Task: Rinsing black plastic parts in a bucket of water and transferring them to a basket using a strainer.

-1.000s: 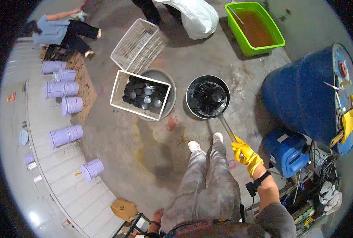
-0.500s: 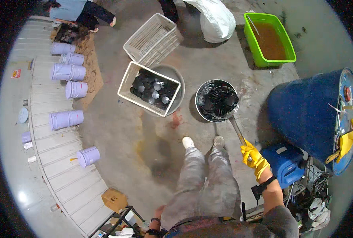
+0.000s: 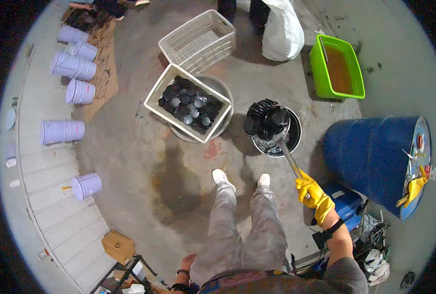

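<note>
My right hand, in a yellow rubber glove, is closed round the metal handle of a long-handled scoop. The bowl of the scoop is heaped with wet, shiny black round pieces and hangs over the left side of a round metal pot. Dark liquid shows inside the pot. Left of it, a white plastic crate rests on a wide grey basin and holds many similar black discs. My left hand is bare and hangs beside my left leg; its fingers are too unclear to read.
Behind the crate stands another white crate, with a white sack near a person's dark-clad legs. At right are a green tub of brown liquid and a blue drum. Lilac buckets line the left wall.
The scoop has risen out of the pot and shifted left, carrying a heap of black pieces. My head view has shifted slightly. My left hand still hangs by my leg.
</note>
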`<state>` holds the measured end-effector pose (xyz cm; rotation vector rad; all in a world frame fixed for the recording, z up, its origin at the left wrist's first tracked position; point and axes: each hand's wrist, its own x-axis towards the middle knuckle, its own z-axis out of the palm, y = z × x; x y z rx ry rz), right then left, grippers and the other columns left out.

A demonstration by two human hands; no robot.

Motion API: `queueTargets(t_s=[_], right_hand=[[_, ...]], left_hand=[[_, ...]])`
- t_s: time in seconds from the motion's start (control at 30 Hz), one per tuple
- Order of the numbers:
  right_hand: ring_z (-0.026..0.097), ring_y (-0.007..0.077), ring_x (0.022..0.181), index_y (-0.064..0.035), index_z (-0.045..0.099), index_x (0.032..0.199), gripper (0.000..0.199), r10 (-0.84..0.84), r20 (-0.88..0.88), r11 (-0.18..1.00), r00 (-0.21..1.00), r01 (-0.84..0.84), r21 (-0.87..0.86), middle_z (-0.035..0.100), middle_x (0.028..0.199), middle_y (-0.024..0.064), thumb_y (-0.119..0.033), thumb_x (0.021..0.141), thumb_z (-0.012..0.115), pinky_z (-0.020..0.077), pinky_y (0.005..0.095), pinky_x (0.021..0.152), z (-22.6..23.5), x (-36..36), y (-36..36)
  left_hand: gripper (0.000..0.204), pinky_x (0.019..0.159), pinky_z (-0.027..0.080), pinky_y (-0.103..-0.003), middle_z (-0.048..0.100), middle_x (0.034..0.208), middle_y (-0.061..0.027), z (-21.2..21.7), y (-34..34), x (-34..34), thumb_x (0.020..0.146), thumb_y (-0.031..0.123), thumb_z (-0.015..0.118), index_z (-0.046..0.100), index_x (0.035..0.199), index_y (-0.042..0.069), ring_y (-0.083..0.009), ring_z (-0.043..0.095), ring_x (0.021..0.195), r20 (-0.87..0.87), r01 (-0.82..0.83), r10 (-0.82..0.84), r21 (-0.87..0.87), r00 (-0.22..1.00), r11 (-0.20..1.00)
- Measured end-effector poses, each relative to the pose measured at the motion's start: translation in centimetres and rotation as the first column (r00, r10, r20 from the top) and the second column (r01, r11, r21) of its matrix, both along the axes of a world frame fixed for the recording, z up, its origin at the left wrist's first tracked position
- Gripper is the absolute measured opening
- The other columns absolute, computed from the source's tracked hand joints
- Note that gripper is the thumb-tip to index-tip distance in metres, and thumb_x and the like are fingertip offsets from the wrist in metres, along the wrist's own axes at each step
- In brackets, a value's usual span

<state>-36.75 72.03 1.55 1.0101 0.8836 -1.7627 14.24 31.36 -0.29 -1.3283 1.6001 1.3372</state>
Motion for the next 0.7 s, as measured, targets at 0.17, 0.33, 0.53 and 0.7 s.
queueTargets(t_s=[0.17,0.33,0.53,0.7], right_hand=[[0.039,0.0049,0.040,-0.0196,0.041,0.125,0.046,0.221,-0.111,0.973,0.969,-0.227,-0.039,0.052,0.068,0.0033,-0.007,0.083,0.053,0.0306,0.0168,0.034,1.1,-4.4,-13.7],[0.049,0.0079,0.048,-0.0191,0.031,0.134,0.058,0.480,-0.371,0.877,0.795,-0.420,0.233,0.056,0.070,0.0055,-0.011,0.081,0.055,0.0355,0.0195,0.038,-4.3,-7.7,-27.4],[0.055,0.0402,0.090,-0.0312,0.023,0.136,0.064,0.852,-0.518,0.520,0.071,-0.023,0.854,0.057,0.095,0.0271,-0.010,0.080,0.048,0.0439,0.0403,0.076,-11.0,-5.3,-40.3],[0.054,0.0418,0.089,-0.0367,0.026,0.134,0.058,0.971,-0.219,0.235,0.095,-0.235,0.943,0.053,0.102,0.0288,-0.015,0.083,0.043,0.0433,0.0412,0.078,-8.5,-4.4,-41.5]], left_hand=[[0.032,0.082,0.044,-0.028,0.062,0.100,-0.0088,-0.1,-5.4,5.7,0.079,0.019,0.055,0.059,0.106,0.002,-0.0168,0.058,0.090,-0.069,-0.130,0.125,-0.075,0.990,0.989],[0.030,0.077,0.046,-0.028,0.062,0.096,-0.0071,1.0,-7.8,5.4,0.076,0.011,0.056,0.059,0.104,-0.002,-0.0145,0.057,0.087,-0.213,-0.298,0.276,-0.079,0.937,0.951],[0.027,0.076,0.045,-0.026,0.062,0.090,-0.0074,3.9,-9.4,4.1,0.074,0.008,0.058,0.060,0.099,-0.002,-0.0131,0.056,0.082,0.022,-0.405,0.411,-0.130,0.911,0.905],[0.024,0.075,0.045,-0.026,0.062,0.086,-0.0067,6.2,-10.4,3.0,0.075,0.009,0.058,0.061,0.097,-0.001,-0.0148,0.056,0.081,0.034,-0.368,0.378,-0.168,0.925,0.915]])
